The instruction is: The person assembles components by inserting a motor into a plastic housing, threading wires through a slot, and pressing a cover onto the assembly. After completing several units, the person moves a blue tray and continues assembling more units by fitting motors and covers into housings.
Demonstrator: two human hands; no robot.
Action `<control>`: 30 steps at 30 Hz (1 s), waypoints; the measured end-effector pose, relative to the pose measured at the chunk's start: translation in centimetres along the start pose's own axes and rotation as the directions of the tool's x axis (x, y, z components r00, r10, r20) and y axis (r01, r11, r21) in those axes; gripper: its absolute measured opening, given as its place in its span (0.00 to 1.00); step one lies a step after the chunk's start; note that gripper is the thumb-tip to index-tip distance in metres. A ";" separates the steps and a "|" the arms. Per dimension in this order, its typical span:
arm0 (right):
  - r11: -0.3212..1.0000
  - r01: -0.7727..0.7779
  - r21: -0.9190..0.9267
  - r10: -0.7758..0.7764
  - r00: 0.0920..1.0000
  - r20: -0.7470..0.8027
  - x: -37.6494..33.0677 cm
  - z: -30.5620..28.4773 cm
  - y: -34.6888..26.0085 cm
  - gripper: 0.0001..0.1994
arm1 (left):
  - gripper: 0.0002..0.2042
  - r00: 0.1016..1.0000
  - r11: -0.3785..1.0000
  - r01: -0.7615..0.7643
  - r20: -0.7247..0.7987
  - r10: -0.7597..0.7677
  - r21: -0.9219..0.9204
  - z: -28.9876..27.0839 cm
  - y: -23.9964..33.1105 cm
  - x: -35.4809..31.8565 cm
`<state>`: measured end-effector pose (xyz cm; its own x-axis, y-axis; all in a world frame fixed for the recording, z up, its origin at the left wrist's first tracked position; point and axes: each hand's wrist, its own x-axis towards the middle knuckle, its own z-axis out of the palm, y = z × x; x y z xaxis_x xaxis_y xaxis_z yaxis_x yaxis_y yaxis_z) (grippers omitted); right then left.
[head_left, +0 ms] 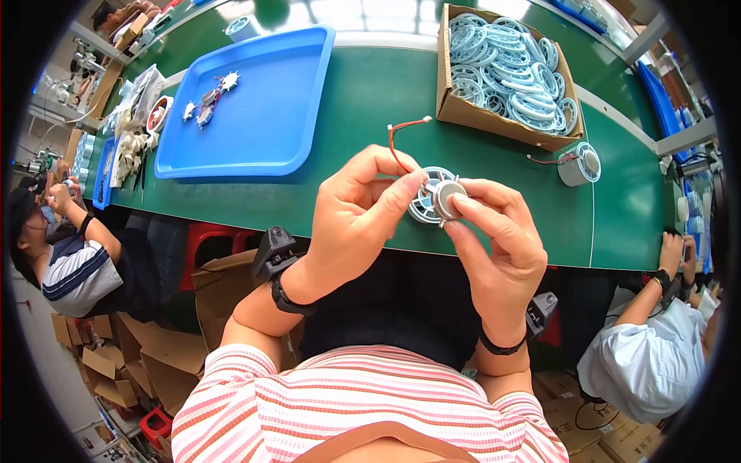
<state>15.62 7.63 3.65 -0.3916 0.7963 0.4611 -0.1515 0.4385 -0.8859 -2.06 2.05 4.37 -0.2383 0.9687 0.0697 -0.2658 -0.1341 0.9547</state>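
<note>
Between thumb and fingers, my left hand (349, 207) pinches a red wire (394, 147), whose white plug end sticks up over the table. My right hand (505, 245) is closed on a round silver motor (447, 200) with small prongs at its edge. Right behind the motor is a light-blue spoked ring part (421, 207); whether it rests on the table or is held with the motor, I cannot tell. To the right stands a light-blue cylindrical housing (573, 171) with a silver disc in its end and a red wire trailing out.
On the green table (370, 100) a blue tray (255, 158) holds several wired motors (207, 99). A cardboard box (509, 133) full of light-blue rings (513, 73) stands at the back right. Loose tools lie left of the tray. Co-workers sit on both sides, with cartons (162, 351) on the floor.
</note>
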 end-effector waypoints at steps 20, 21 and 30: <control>0.890 -0.020 -0.456 0.090 0.987 0.131 1.8 0.8 -1.6 0.16 | 0.03 0.994 0.988 -0.062 -0.084 0.075 0.145 -0.3 -3.7 0.4; 0.886 -0.013 -0.463 0.080 0.989 0.126 1.8 0.9 -1.6 0.16 | 0.03 0.992 0.981 -0.079 -0.082 0.094 0.175 -0.4 -3.7 0.2; 0.707 0.098 -0.700 0.109 0.963 0.245 2.3 0.4 -2.9 0.15 | 0.03 0.998 0.992 -0.062 -0.014 0.064 0.110 -1.3 -3.8 -0.2</control>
<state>14.85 8.01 7.25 -0.6160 0.7128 0.3354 0.4899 0.6800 -0.5456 -2.19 2.08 0.39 -0.2674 0.9552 0.1266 -0.1465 -0.1702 0.9745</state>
